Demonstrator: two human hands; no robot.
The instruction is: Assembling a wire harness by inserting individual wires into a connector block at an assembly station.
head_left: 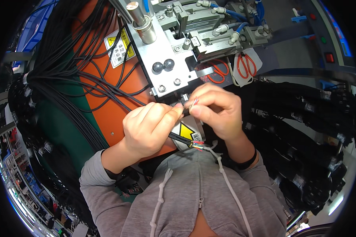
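My left hand point(148, 128) is closed, its thumb and forefinger pinched together at the front edge of a metal machine fixture point(168, 65). Black cables point(180, 137) come out below that hand, and their stripped ends show thin red, yellow and white wires point(197, 146). Close beside it, my right hand point(221, 110) pinches thin coloured wires point(194, 102) between thumb and forefinger. The fingertips of both hands almost meet just under the fixture's slot. The left fingers hide most of what they grip, which appears to be a black cable.
A large bundle of black cables point(63, 75) spreads over the orange and green worktop point(106, 132) at left. Red-handled scissors point(221, 73) lie right of the fixture. Pneumatic cylinders point(217, 39) with blue hoses stand at the back. More bundled black cables point(304, 130) hang at right.
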